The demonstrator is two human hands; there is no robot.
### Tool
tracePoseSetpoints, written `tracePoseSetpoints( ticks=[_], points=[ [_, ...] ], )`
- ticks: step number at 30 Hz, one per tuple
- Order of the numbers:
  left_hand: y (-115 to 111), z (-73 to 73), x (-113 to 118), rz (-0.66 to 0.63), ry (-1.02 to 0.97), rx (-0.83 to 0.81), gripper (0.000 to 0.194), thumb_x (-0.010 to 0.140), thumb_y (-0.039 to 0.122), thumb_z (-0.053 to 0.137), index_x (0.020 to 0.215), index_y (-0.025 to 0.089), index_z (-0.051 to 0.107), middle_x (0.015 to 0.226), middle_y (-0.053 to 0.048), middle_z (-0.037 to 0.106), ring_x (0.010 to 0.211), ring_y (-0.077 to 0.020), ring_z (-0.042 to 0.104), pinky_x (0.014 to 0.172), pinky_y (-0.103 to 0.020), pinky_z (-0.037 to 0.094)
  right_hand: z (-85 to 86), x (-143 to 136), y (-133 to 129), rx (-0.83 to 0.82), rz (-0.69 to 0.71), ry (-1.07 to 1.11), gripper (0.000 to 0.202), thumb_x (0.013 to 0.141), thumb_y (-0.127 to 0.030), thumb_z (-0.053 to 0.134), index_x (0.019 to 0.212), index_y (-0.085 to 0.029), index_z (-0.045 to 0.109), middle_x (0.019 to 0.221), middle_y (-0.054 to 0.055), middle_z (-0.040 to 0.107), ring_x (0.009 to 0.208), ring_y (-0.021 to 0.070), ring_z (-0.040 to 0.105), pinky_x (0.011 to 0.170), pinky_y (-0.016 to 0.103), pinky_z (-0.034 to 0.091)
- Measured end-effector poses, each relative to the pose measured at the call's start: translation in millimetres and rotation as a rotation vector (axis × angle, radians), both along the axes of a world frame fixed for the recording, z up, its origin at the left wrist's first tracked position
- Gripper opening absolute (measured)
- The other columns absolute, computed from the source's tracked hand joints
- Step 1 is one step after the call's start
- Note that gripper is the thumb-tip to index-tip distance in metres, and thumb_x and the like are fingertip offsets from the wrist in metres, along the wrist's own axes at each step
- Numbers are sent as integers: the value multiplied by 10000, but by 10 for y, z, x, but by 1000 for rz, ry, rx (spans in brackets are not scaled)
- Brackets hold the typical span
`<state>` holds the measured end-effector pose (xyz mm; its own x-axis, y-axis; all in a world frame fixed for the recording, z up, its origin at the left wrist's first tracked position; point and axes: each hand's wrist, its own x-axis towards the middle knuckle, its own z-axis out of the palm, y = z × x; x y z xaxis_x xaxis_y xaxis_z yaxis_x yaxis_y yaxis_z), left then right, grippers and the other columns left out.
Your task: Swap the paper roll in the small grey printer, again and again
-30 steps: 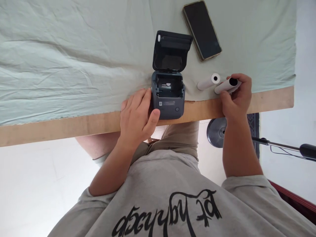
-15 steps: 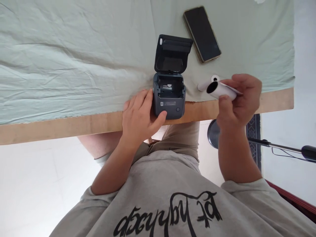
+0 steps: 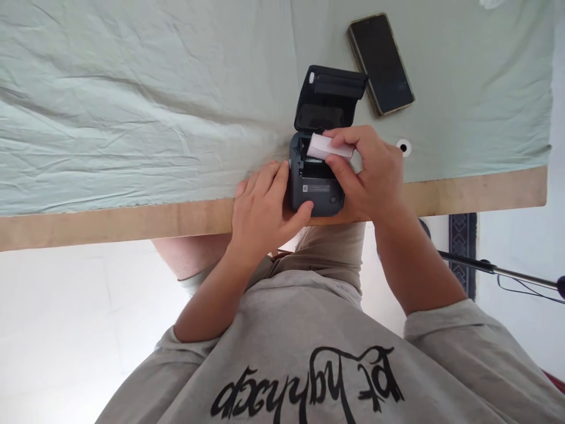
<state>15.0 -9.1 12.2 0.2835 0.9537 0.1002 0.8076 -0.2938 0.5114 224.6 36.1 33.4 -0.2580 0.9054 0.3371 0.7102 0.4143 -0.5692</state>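
A small dark printer [image 3: 315, 200] stands at the table's front edge with its black lid [image 3: 329, 97] raised. My right hand [image 3: 368, 168] pinches a white paper roll [image 3: 329, 147] between thumb and fingers, over the printer's compartment, and the roll is slightly tilted. Against the printer's left side rests my left hand [image 3: 267, 203], its thumb stretched to the front corner and its other fingers lying on the cloth and table edge. A second white roll [image 3: 403, 147] lies just beyond my right hand, which hides part of it.
A black phone [image 3: 382, 65] in a clear case lies behind the printer to the right. Wrinkled green cloth [image 3: 145, 106] covers the table above its bare wooden edge [image 3: 110, 228]. A metal stand pole [image 3: 525, 276] crosses at the lower right.
My right hand has moved left with the paper roll, from beside the printer to over its compartment. My left hand stays against the printer. The whole view has shifted slightly.
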Motion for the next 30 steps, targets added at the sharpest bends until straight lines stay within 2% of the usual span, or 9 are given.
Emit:
tracePoseSetpoints(
  ticks=[6, 14, 19, 24, 30],
  points=[
    [6, -5, -9, -9, -10, -7, 733, 945, 605, 491, 1475, 102, 532, 1464, -198, 609, 1300, -407, 593, 1016, -499, 459, 34, 34, 59, -77, 36, 36, 106, 940, -385, 639, 1014, -310, 629, 1189, 25, 771, 1100, 268, 734, 966, 489, 623],
    [5, -9, -11, -5, -24, -7, 731, 944, 604, 486, 1474, 103, 530, 1469, -200, 604, 1307, -412, 587, 1025, -509, 452, -23, 22, 131, -121, 43, 168, 171, 918, -447, 661, 876, -287, 622, 1142, 20, 782, 1096, 264, 743, 957, 493, 635],
    [4, -13, -7, -4, -33, -29, 721, 936, 610, 504, 1472, 127, 531, 1481, -191, 595, 1322, -412, 575, 1048, -513, 440, -4, 35, 188, -151, 105, 124, 112, 882, -347, 707, 828, -292, 627, 1108, 7, 790, 1074, 266, 749, 975, 505, 629],
    [-3, -28, -19, 9, -61, -16, 721, 937, 623, 513, 1469, 136, 533, 1476, -184, 603, 1315, -399, 588, 1058, -508, 445, 44, 47, 151, -101, 139, 72, 97, 851, -242, 709, 817, -292, 632, 1079, 11, 788, 1077, 265, 741, 990, 506, 618],
    [99, 53, -70, -7, -263, -88, 685, 1017, 677, 390, 1488, 188, 476, 1495, -164, 583, 1379, -340, 555, 1126, -480, 439, 61, 66, -22, -1, 166, 85, 83, 861, -208, 672, 824, -268, 627, 1042, 13, 771, 1054, 251, 730, 943, 486, 609]
  ],
)
